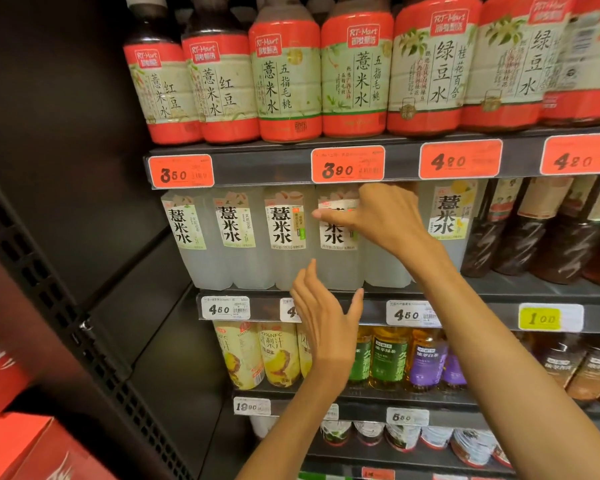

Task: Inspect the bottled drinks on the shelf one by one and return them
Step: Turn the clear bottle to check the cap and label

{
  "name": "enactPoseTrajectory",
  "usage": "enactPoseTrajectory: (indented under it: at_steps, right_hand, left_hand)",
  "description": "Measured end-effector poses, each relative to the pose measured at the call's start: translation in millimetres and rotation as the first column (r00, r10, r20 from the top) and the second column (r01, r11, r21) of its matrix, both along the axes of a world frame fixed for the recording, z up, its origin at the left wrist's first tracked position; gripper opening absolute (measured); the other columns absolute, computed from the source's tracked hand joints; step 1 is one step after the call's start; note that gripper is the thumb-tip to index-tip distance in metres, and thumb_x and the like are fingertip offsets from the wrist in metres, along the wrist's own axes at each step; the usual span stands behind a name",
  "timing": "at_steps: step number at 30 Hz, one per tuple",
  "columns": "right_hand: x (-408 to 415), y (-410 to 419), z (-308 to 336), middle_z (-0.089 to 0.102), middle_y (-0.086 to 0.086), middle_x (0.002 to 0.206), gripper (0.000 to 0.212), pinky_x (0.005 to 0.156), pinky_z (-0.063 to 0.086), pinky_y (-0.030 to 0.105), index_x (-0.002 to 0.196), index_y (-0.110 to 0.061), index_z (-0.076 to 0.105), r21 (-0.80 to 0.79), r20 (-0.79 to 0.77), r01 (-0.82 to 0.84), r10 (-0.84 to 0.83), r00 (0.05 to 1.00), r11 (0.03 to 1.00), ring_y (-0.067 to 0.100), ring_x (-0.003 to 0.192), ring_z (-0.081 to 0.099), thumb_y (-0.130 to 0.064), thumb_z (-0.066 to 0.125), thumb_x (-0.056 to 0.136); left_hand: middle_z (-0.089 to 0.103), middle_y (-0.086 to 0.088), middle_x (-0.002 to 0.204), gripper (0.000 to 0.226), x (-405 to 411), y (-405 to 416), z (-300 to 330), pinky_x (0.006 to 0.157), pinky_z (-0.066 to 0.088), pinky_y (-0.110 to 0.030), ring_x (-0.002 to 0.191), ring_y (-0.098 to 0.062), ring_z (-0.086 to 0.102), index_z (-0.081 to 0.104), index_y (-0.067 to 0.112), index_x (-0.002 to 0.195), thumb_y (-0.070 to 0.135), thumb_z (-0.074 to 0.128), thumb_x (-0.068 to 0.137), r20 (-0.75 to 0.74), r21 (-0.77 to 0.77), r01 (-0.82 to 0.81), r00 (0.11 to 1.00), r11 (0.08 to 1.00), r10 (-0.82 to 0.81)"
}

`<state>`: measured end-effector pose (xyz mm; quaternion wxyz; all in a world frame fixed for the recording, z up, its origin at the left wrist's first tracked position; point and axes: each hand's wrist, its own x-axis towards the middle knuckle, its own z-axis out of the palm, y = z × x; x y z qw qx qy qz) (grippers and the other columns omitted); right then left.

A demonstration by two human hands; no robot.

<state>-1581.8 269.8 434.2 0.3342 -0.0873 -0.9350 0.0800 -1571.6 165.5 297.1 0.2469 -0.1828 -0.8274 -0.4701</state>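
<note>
Here, both hands were raised to the second shelf (499, 289), where a row of pale, cloudy bottles stood upright side by side behind the price rail. The right hand (385, 216) was against the fourth bottle (336, 258) from the left, thumb stretched leftward across its white label, the fingers reaching round the far side where they could not be seen; whether they truly clasped it or merely lay on it could not be told. That bottle stood on the shelf in line with its neighbours, its base hidden partly by the other hand. The left hand (321, 313) hovered lower, in front of the bottle's foot and the white price tags (225, 308), fingers straight and spread, thumb apart, holding nothing. Above, red-labelled bottles (284, 81) lined the top shelf over orange price tags (347, 164); below stood yellow juice bottles (253, 355) and green tea bottles (388, 358).
</note>
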Motion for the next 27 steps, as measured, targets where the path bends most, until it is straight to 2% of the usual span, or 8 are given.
enactPoseTrajectory:
  at_steps: [3, 7, 10, 13, 17, 21, 25, 27]
  right_hand:
    - [2, 1, -2, 0.061, 0.001, 0.066, 0.067, 0.053, 0.032, 0.029, 0.078, -0.011, 0.065, 0.022, -0.022, -0.030, 0.030, 0.999, 0.999, 0.025, 0.069, 0.059, -0.076, 0.051, 0.077]
    - [9, -2, -4, 0.034, -0.009, 0.047, 0.064, 0.045, 0.018, 0.027, 0.054, -0.015, 0.041, 0.054, -0.081, -0.017, 0.021, 0.996, 0.998, 0.015, 0.046, 0.033, -0.071, 0.049, 0.082]
    - [12, -2, -6, 0.038, -0.004, 0.046, 0.058, 0.052, 0.018, 0.032, 0.050, -0.021, 0.029, -0.032, -0.165, -0.039, 0.033, 0.986, 0.999, 0.026, 0.049, 0.044, -0.057, 0.046, 0.093]
    - [11, -3, -6, 0.040, -0.003, 0.050, 0.053, 0.058, 0.020, 0.032, 0.052, -0.023, 0.029, -0.079, -0.189, -0.050, 0.034, 0.981, 0.996, 0.034, 0.065, 0.057, -0.043, 0.042, 0.099]
    - [11, -4, -6, 0.038, -0.003, 0.048, 0.054, 0.057, 0.020, 0.033, 0.052, -0.015, 0.037, -0.126, -0.180, -0.050, 0.026, 0.983, 0.991, 0.026, 0.058, 0.047, -0.041, 0.043, 0.098]
    - [14, -8, -6, 0.026, -0.007, 0.045, 0.057, 0.062, 0.019, 0.032, 0.049, -0.019, 0.023, -0.124, -0.241, -0.060, 0.029, 0.970, 0.991, 0.022, 0.053, 0.037, -0.035, 0.046, 0.099]
    - [21, -17, -14, 0.054, 0.003, 0.058, 0.050, 0.076, 0.018, 0.037, 0.060, -0.014, 0.038, 0.000, -0.278, 0.040, -0.038, 0.960, 0.999, 0.020, 0.067, 0.039, -0.045, 0.038, 0.100]
    - [25, -23, -22, 0.065, 0.008, 0.074, 0.046, 0.080, 0.021, 0.038, 0.073, -0.011, 0.050, 0.070, -0.327, 0.044, -0.018, 0.945, 0.997, 0.021, 0.075, 0.042, -0.047, 0.035, 0.097]
  left_hand:
    - [0.042, -0.018, 0.134, 0.082, 3, 7, -1, 0.103, 0.039, -0.043, 0.123, -0.030, 0.041, 0.033, -0.001, 0.141, 0.035, 0.075, 0.080, -0.020, -0.008, -0.055, 0.998, 0.998, 0.055]
    - [0.041, -0.016, 0.134, 0.085, 6, 17, -1, 0.104, 0.038, -0.042, 0.124, -0.029, 0.041, 0.032, 0.001, 0.141, 0.036, 0.076, 0.078, -0.018, 0.022, -0.106, 0.994, 0.994, 0.107]
    - [0.042, -0.018, 0.134, 0.091, 5, 21, -3, 0.104, 0.034, -0.041, 0.124, -0.030, 0.040, 0.033, 0.000, 0.141, 0.041, 0.079, 0.073, -0.018, 0.020, -0.155, 0.988, 0.988, 0.156]
    - [0.042, -0.018, 0.132, 0.095, 4, 23, -3, 0.105, 0.032, -0.041, 0.122, -0.031, 0.040, 0.035, -0.001, 0.139, 0.039, 0.083, 0.069, -0.020, 0.043, -0.170, 0.985, 0.985, 0.171]
    - [0.037, -0.012, 0.126, 0.098, 2, 21, 2, 0.103, 0.035, -0.037, 0.117, -0.024, 0.033, 0.031, 0.003, 0.142, 0.029, 0.085, 0.064, 0.007, 0.128, -0.099, 0.995, 0.987, 0.099]
    - [0.036, -0.012, 0.118, 0.100, 5, 13, 2, 0.095, 0.038, -0.036, 0.107, -0.014, 0.027, 0.034, 0.004, 0.141, 0.023, 0.085, 0.057, -0.034, 0.176, -0.069, 0.997, 0.982, 0.076]
    - [0.033, -0.010, 0.115, 0.098, 19, 0, -9, 0.089, 0.044, -0.035, 0.106, -0.011, 0.027, 0.039, 0.003, 0.135, 0.017, 0.086, 0.050, -0.069, 0.248, -0.026, 0.997, 0.968, 0.044]
    - [0.029, -0.003, 0.118, 0.095, 28, -9, -17, 0.089, 0.047, -0.027, 0.109, -0.012, 0.035, 0.037, 0.006, 0.135, 0.016, 0.085, 0.053, -0.081, 0.274, 0.033, 0.997, 0.961, -0.012]
